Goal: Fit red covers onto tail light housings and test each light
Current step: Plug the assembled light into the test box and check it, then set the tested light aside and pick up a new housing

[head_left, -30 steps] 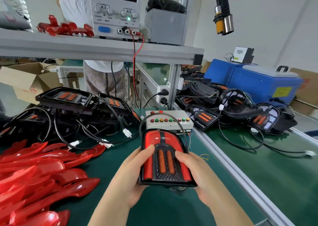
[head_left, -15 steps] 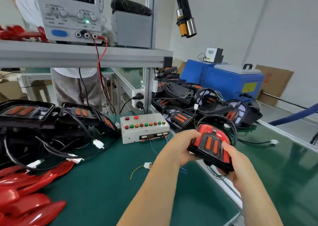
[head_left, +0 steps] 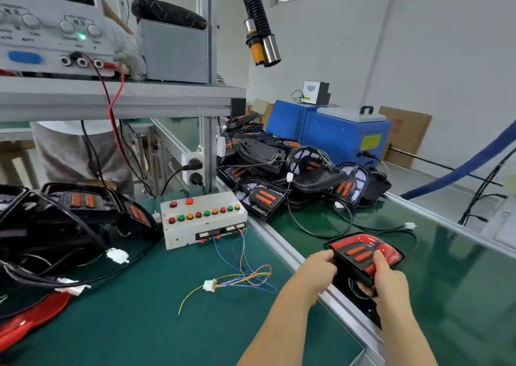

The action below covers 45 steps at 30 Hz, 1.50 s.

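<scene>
In the head view, at about four o'clock, both hands are gripping one tail light [head_left: 363, 254] whose red cover is already seated on its black housing. The left hand [head_left: 318, 265] is clasping the near-left edge with curled fingers. The right hand [head_left: 388, 279] is pinching the near-right corner, thumb lying across the red face and fingers tucked beneath, probably so the unit is staying level and its trailing cable is hanging free below. The light is hovering low over the green conveyor belt [head_left: 460, 296], just past the aluminium rail [head_left: 279, 243]; whether it is touching the belt I cannot tell. This is looking like the hand-off of a finished piece, since uncovered housings [head_left: 262, 198] are lying piled at one o'clock further up the belt. At nine o'clock from the hands, the tester's loose connector [head_left: 209, 285] is lying unplugged on the worktop [head_left: 139, 324], its coloured wires running back to the button box [head_left: 203, 220] at eleven o'clock, within reach for the next light. Spare red covers [head_left: 28, 318] are waiting at eight o'clock, beside more bare housings [head_left: 83, 212] at nine.
</scene>
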Each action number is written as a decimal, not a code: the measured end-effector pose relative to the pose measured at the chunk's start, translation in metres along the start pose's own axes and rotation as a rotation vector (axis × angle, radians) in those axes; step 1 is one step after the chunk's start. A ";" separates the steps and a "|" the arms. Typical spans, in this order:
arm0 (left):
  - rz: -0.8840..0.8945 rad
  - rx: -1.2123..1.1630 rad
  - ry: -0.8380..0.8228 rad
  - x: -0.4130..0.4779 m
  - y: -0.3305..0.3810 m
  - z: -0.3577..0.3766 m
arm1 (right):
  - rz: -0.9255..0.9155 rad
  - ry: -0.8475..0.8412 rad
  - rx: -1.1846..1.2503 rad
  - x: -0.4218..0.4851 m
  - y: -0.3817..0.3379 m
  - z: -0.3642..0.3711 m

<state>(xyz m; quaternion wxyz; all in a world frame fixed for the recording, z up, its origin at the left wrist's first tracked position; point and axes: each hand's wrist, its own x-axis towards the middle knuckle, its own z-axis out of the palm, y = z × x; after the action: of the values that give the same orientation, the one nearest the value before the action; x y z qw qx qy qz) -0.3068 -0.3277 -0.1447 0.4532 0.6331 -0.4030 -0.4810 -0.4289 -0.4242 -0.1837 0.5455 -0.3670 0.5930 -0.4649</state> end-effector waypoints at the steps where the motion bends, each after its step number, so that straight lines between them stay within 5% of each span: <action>1: -0.004 0.019 -0.012 0.000 -0.001 0.001 | -0.003 0.003 -0.019 0.001 -0.001 0.001; 10: 0.001 0.104 -0.078 -0.017 -0.007 0.002 | -0.163 0.205 -0.383 -0.004 -0.001 0.002; 15: -0.015 0.053 -0.082 -0.042 -0.006 -0.014 | -0.232 0.313 -0.378 -0.004 -0.001 -0.009; 19: 0.054 -0.157 -0.004 -0.067 -0.006 -0.036 | -0.494 0.359 -0.277 -0.037 -0.003 0.006; 24: 0.171 -0.522 0.446 -0.112 -0.010 -0.103 | -0.826 -0.084 -0.272 -0.119 -0.012 0.075; 28: 0.294 -0.778 0.892 -0.162 -0.012 -0.169 | -0.733 -0.672 -0.305 -0.203 -0.004 0.147; 32: 0.398 -0.901 1.151 -0.204 -0.015 -0.213 | -0.867 -1.045 -0.507 -0.272 0.000 0.223; 40: 0.400 -0.832 1.714 -0.249 -0.014 -0.294 | -0.870 -1.345 -0.560 -0.376 -0.008 0.315; 45: 0.249 -0.559 1.837 -0.265 -0.013 -0.353 | -0.969 -1.383 -0.867 -0.391 -0.009 0.332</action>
<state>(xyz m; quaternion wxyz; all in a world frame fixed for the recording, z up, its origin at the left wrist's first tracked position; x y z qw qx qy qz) -0.0179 -0.0073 -0.0482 0.7734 0.5844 0.1730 0.1744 -0.0486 -0.1090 -0.0462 0.3397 -0.9377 0.0427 -0.0598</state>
